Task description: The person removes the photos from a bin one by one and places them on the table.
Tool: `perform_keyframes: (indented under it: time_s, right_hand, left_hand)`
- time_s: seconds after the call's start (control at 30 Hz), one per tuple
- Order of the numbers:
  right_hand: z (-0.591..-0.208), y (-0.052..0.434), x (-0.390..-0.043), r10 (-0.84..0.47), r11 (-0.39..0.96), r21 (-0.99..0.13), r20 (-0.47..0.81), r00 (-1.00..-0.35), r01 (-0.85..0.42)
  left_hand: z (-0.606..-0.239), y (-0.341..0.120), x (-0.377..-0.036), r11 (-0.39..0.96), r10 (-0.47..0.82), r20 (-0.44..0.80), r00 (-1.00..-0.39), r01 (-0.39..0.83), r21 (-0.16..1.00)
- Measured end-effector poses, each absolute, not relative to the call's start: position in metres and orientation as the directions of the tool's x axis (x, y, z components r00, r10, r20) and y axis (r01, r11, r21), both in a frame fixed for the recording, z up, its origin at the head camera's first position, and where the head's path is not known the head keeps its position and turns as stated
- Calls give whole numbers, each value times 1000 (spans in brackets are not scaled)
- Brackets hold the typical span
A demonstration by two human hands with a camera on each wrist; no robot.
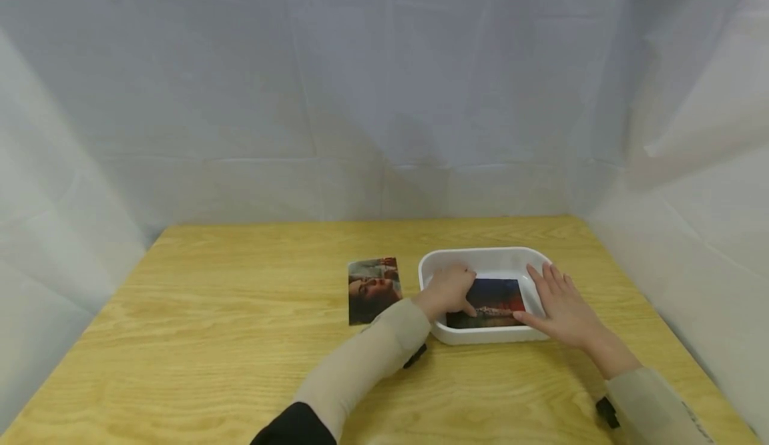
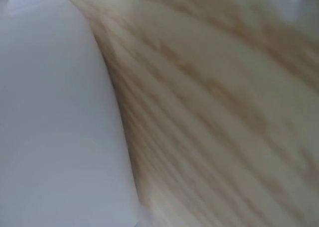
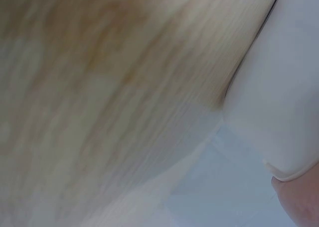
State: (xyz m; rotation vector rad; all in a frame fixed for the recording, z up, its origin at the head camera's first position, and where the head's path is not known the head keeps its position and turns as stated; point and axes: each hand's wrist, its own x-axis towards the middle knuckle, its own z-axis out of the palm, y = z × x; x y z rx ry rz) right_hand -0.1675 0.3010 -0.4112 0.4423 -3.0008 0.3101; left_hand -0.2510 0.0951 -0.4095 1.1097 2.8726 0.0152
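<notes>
Head view, left to right: a white sheet [image 1: 240, 91] hangs behind and beside a wood-grain table [image 1: 210, 311]. A photo print of a person [image 1: 374, 291] lies flat on the table, just left of a white rounded tray [image 1: 492, 336]. The left hand [image 1: 447, 290] reaches inside the tray at its left end, thumb and forefinger apart over a dark photo print [image 1: 495, 293] lying in the tray; its other fingers are unclear, and whether it grips the print cannot be told. The right hand [image 1: 561, 308] is at the tray's right end, fingers extended and spread, gripping nothing, thumb tip by the dark photo print's lower right corner. Both wrist views are blurred.
</notes>
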Motion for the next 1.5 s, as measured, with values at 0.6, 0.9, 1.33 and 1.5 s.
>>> perform_keyframes:
  time_s: [0.6,0.9,1.33,1.5]
  right_hand:
    - [-410,300,-166,-267,943,-177,109,-957,-283]
    - [-409,300,-166,-264,943,-182,106,-959,-279]
    - [-411,297,-171,-260,941,-197,103,-960,-276]
    - [-411,296,-171,-269,937,-195,121,-955,-289]
  left_hand:
    - [-408,91,-259,606,742,115,-660,734,306]
    - [-405,89,-259,571,703,159,-693,683,456]
    - [-398,76,-265,571,431,265,-863,488,660]
    - [-390,65,-268,488,319,335,-887,457,744]
